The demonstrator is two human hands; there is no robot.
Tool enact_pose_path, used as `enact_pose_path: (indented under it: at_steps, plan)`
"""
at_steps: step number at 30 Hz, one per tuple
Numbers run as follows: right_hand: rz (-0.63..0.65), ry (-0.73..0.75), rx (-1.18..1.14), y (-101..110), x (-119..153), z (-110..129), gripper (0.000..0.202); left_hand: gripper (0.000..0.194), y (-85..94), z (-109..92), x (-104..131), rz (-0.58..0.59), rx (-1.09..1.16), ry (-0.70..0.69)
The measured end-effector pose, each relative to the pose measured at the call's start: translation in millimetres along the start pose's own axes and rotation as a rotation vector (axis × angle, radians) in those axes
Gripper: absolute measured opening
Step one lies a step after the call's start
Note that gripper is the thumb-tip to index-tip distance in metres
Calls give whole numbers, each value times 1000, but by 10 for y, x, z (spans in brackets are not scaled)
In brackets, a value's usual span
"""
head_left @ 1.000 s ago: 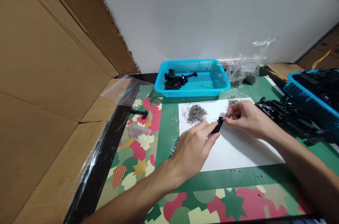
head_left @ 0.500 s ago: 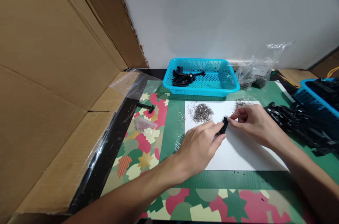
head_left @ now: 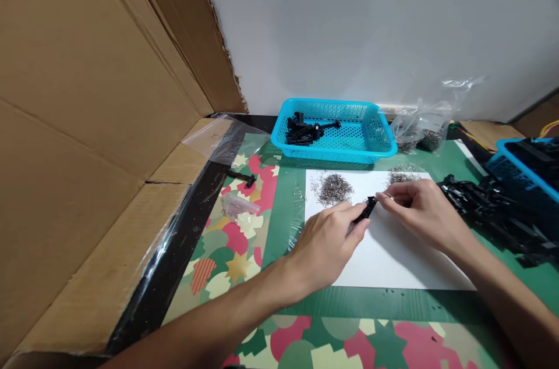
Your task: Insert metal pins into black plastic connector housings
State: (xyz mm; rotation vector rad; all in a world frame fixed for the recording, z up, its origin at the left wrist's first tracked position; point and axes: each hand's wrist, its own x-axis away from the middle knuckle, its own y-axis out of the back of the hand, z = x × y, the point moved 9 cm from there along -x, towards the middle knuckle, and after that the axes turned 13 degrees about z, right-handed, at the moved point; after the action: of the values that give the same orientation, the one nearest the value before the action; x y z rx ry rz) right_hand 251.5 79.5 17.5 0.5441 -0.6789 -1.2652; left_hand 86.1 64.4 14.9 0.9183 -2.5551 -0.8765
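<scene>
My left hand (head_left: 329,241) pinches a small black plastic part (head_left: 365,210) between thumb and fingers, above a white sheet of paper (head_left: 384,267). My right hand (head_left: 414,203) is closed at the part's upper end, thumb and forefinger pressed together on a thin metal pin (head_left: 388,199) that barely shows. Left of the hands lies a pile of small metal pins (head_left: 334,189). Behind my right hand is a second pin pile (head_left: 399,176), partly covered by it.
A blue basket (head_left: 332,155) with several black parts stands at the back. Clear bags of pins (head_left: 430,130) sit beside it. On the right are a heap of black parts (head_left: 493,212) and another blue basket (head_left: 519,168). One black part (head_left: 242,177) lies left; cardboard (head_left: 87,124) walls that side.
My right fingertips have moved down slightly against the black part's end, and less of the pin shows. The part is tilted a little more. The whole view has shifted slightly.
</scene>
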Motion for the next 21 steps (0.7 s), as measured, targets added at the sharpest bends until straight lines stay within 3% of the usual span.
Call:
enact_pose_path:
  at_steps: [10, 16, 21]
  plan:
    - [4, 8, 11, 36, 10, -114, 45, 34, -14, -14, 14, 8, 17, -7]
    - [-110, -16, 54, 123, -3, -150, 39, 45, 53, -46, 59, -72, 95, -45]
    - [-138, -62, 95, 60, -48, -231, 39, 29, 153, -82, 94, -175, 114, -109]
